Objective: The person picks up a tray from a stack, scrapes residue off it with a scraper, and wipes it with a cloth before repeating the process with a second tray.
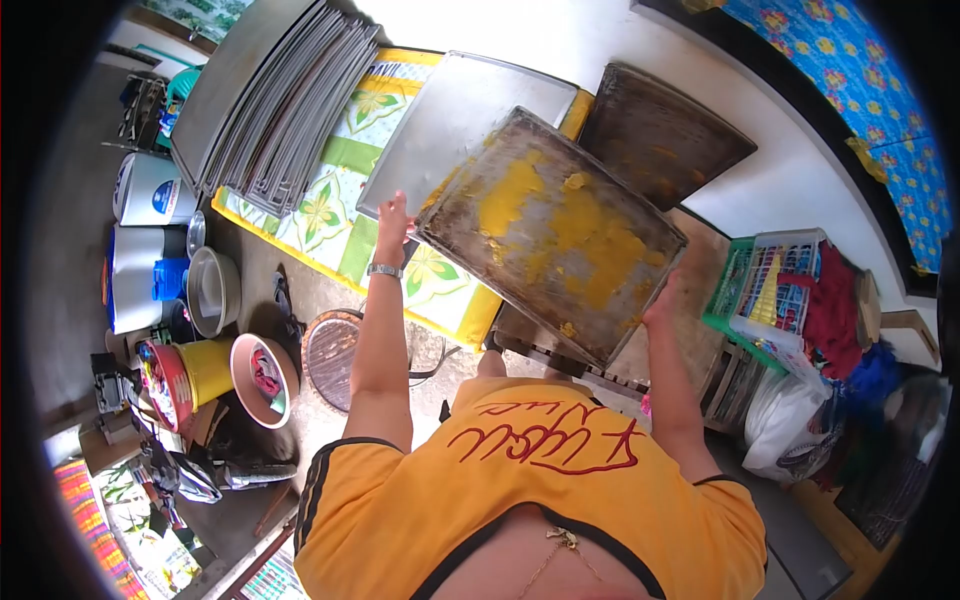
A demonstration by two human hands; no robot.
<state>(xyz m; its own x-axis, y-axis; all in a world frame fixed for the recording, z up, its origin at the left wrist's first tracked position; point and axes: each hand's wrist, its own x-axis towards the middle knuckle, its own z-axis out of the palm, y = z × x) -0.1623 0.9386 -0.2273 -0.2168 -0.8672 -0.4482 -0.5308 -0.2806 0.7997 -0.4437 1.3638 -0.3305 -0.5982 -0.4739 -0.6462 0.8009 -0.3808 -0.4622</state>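
Note:
A worn baking tray (pixel 540 235), dark-rimmed with patchy yellow smears, is tilted in front of me, partly over the table. My right hand (pixel 661 304) grips its right edge, with some fingers hidden by the tray. At the opposite corner is my left hand (pixel 395 216), its fingers curled by the rim; their exact contact is hard to see. A cleaner silver tray (pixel 440 120) lies behind on the patterned tablecloth (pixel 325 205). Another dark tray (pixel 660 135) leans at the wall.
A large stack of metal trays (pixel 290 105) stands on the table's left. A round stool (pixel 332 358), basins (pixel 265 380) and white buckets (pixel 145 275) are on the left floor. At right are plastic crates (pixel 770 290) with cloths and a white bag (pixel 785 425).

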